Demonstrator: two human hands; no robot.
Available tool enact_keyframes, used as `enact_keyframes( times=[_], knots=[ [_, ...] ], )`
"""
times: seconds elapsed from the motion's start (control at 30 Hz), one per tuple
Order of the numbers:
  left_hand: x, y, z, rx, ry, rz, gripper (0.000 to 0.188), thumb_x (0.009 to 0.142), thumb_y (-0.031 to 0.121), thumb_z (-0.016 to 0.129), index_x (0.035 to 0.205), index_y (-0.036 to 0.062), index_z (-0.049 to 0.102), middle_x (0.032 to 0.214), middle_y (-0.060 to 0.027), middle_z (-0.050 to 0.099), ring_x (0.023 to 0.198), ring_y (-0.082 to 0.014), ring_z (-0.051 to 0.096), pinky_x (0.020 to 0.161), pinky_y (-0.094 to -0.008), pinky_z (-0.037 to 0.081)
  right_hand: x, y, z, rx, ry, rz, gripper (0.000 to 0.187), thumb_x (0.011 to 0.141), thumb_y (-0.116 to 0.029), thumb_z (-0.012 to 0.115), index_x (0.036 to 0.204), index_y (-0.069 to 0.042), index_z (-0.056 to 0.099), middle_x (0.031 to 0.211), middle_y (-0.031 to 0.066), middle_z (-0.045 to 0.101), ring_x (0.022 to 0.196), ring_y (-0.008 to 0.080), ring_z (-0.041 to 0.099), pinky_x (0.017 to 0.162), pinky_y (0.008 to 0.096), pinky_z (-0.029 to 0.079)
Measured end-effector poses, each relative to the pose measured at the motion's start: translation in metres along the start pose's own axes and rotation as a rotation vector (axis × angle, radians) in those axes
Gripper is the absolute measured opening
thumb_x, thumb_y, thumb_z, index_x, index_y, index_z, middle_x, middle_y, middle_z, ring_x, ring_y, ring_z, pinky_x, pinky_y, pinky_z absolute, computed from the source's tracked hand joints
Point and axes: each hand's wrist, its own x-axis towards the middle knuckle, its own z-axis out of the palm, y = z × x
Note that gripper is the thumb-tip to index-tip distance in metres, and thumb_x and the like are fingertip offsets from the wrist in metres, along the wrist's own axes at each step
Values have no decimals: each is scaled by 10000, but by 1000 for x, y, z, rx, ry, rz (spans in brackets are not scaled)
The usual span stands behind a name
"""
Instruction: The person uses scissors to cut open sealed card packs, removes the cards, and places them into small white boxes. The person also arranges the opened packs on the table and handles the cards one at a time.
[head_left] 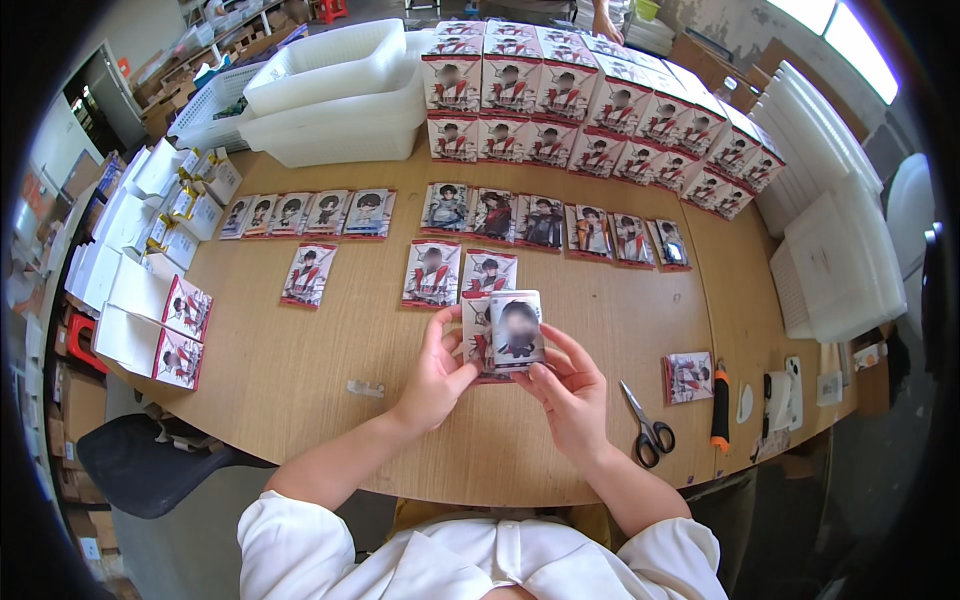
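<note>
Over the near middle of the table, my left hand point(437, 372) is closed on a red-and-white card packet point(475, 325), thumb on its lower part. My right hand point(570, 392) pinches a picture card point(518, 330) with a small cartoon figure on it, perhaps a short stack. The card overlaps the packet's right side and hides part of it. Just beyond lie two more packets, one point(432, 272) to the left and one point(490, 268) partly behind the held things. Another packet point(309, 275) lies farther left.
Rows of overlapping cards point(290, 215) span the table point(600, 430). Stacked printed boxes point(510, 90) and white bins point(335, 130) stand behind. Open white boxes point(130, 310) line the left. At right are scissors point(648, 425), a packet pile point(688, 378) and an orange-black tool point(720, 405).
</note>
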Motion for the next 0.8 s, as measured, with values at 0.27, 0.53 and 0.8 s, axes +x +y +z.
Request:
enact_keyframes(
  times=[0.27,0.53,0.8],
  knots=[
    [-7,7,13,-58,0,8,691,863,-70,565,1406,76,164,1307,-158,405,1180,-219,507,939,-389,523,-3,9,0,-232,-73,-71,408,916,79,528,1309,12,443,1149,142,614,1059,170,611,917,294,526],
    [-4,-4,7,47,45,72,681,855,-69,613,1400,67,228,1247,-131,480,1148,-195,534,970,-336,481,-4,15,4,-842,-12,-363,488,807,62,669,1266,-32,531,920,91,648,828,148,636,688,262,523],
    [-6,7,6,48,0,79,689,866,-73,591,1415,60,196,1243,-137,479,1147,-197,536,961,-327,477,-2,2,7,-1106,-39,-542,508,712,46,723,1197,-36,597,752,56,539,652,163,509,583,277,434]
  ],
)
